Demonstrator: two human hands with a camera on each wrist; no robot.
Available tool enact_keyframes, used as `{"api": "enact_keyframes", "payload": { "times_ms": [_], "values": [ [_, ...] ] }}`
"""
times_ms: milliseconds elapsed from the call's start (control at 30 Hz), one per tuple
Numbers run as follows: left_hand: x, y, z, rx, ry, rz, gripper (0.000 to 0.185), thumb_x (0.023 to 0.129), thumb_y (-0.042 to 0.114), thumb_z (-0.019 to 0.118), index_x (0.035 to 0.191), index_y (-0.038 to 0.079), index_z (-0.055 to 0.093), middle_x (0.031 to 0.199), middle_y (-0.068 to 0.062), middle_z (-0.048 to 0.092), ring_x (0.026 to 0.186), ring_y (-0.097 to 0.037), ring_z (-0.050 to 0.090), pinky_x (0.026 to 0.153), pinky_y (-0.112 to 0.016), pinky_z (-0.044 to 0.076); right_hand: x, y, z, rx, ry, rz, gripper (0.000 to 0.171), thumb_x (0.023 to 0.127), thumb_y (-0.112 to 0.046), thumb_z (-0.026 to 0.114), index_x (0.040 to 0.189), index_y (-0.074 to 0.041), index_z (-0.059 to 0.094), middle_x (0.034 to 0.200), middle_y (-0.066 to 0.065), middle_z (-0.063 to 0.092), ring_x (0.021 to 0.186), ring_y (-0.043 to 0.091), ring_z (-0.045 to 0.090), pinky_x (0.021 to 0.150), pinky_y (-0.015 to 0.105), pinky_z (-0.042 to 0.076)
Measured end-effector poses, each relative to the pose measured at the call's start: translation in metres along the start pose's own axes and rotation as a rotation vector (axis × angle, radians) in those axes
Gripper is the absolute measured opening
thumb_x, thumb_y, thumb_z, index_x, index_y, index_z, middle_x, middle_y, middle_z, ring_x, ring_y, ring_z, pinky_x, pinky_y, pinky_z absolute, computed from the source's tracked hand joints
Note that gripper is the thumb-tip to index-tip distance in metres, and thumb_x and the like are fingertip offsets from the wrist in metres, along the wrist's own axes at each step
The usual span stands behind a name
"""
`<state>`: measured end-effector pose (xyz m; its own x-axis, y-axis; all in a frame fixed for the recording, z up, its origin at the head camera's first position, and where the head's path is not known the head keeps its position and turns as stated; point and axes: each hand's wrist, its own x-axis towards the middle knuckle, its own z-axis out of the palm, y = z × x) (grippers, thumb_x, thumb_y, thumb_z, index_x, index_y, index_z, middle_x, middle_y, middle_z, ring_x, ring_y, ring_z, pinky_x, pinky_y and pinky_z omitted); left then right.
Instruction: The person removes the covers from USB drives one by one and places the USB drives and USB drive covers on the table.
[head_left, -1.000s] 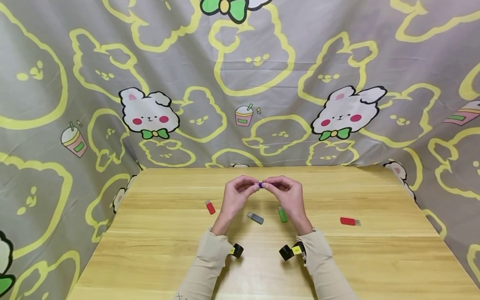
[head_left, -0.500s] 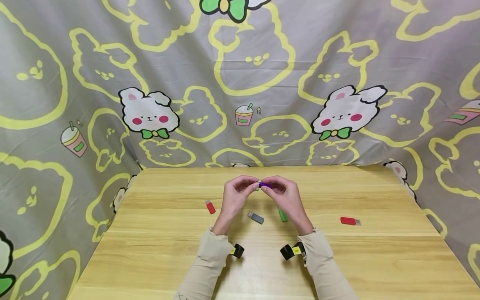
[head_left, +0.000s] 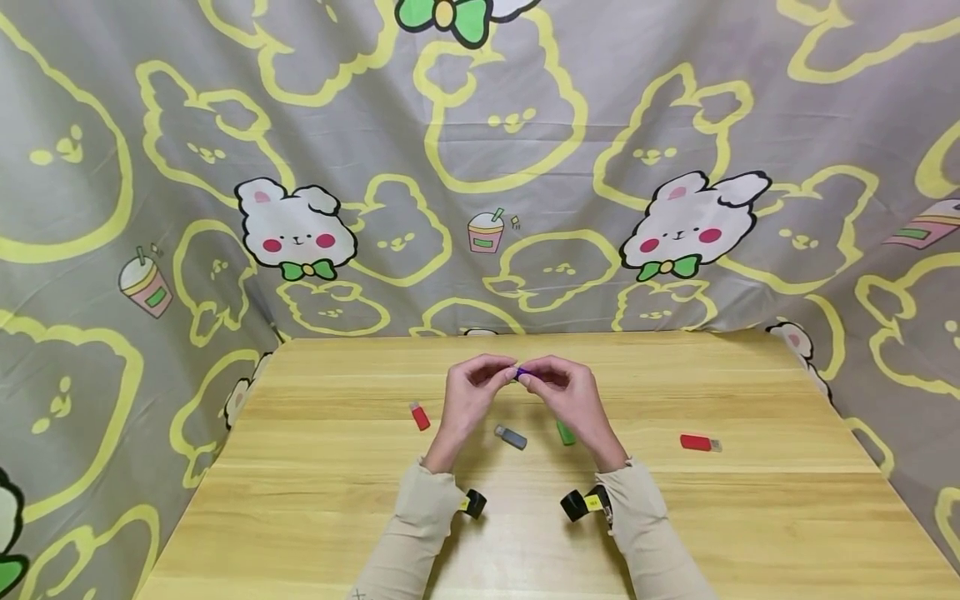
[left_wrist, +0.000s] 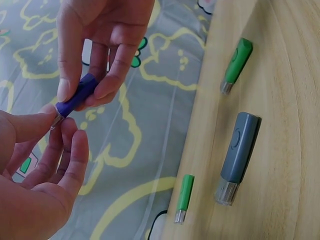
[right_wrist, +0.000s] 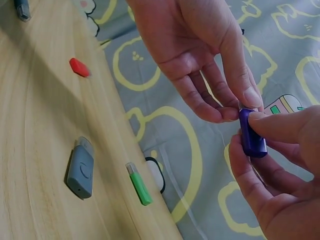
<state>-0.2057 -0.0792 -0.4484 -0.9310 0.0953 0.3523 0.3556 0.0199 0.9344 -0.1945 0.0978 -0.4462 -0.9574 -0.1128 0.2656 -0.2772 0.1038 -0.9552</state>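
1. Grey cloth printed with yellow bunny outlines and white cartoon rabbits point(head_left: 480, 150) hangs behind and beside a pale wooden table point(head_left: 750, 517) with a visible grain.
2. On the table lie a small red flash drive point(head_left: 420, 416) to the left, a grey plastic flash drive with a metal plug point(head_left: 511, 437) near the middle, a green flash drive point(head_left: 566, 432) partly hidden behind the right wrist, and a longer red flash drive with a silver plug point(head_left: 700, 442) well apart to the right.
3. Both hands are raised above the table's middle, meeting at the fingertips (beige sleeves cover both forearms).
4. The right hand point(head_left: 572, 398) pinches a small purple plastic flash drive point(right_wrist: 252, 133) between thumb and fingers, its body held lengthwise.
5. The left hand point(head_left: 471, 393) has its fingers curled, thumb and forefinger closed on the purple drive's metal end point(left_wrist: 56, 121).
6. Whether a cap sits there, I cannot tell.
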Motion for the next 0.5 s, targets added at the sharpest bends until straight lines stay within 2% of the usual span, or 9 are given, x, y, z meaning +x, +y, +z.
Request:
{"api": "enact_keyframes", "payload": {
  "times_ms": [200,500],
  "values": [
    [-0.0005,0.0006,-0.0015,0.009,0.008,-0.005,0.013,0.091,0.000,0.076,0.103,-0.005,0.078,0.100,-0.019,0.076,0.090,-0.025,0.072,0.079,-0.026,0.060,-0.0002,0.0016,-0.0007,0.010,-0.013,-0.011,0.017,0.093,-0.006,0.076,0.108,0.003,0.075,0.104,0.019,0.074,0.095,0.030,0.072,0.082,0.027,0.060],
    [-0.0008,0.0012,-0.0013,0.011,0.016,-0.002,0.012,0.091,0.002,0.077,0.101,-0.004,0.078,0.098,-0.018,0.076,0.086,-0.023,0.073,0.077,-0.025,0.060,0.0005,0.0015,-0.0006,-0.040,-0.005,0.005,0.014,0.093,0.004,0.072,0.107,0.009,0.073,0.103,0.024,0.073,0.093,0.035,0.071,0.080,0.024,0.060]
  ]
}}
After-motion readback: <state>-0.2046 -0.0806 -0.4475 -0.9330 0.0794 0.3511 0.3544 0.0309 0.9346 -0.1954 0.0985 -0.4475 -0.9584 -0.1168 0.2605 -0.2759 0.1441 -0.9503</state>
